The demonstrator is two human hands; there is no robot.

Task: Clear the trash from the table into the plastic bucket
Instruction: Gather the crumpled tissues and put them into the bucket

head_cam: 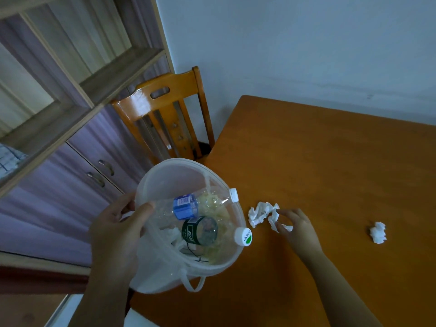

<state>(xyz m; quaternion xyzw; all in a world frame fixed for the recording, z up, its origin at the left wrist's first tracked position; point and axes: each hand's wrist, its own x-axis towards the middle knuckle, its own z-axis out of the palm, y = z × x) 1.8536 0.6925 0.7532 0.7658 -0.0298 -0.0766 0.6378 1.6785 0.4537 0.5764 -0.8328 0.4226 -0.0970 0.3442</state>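
My left hand (113, 230) grips the rim of the translucent plastic bucket (169, 171), held at the table's left edge. Inside lie a blue-labelled bottle (186, 206), a green-labelled bottle (200, 230) and some paper. My right hand (297, 227) rests on the table with fingertips pinching a crumpled white tissue (262, 213) just right of the bucket. A second crumpled tissue (378, 232) lies further right, apart from both hands.
The orange wooden table (330, 161) stands against a pale wall. A wooden chair (165, 114) stands at the table's far left corner. Behind the bucket is a shelf unit with purple cabinet doors (70, 173).
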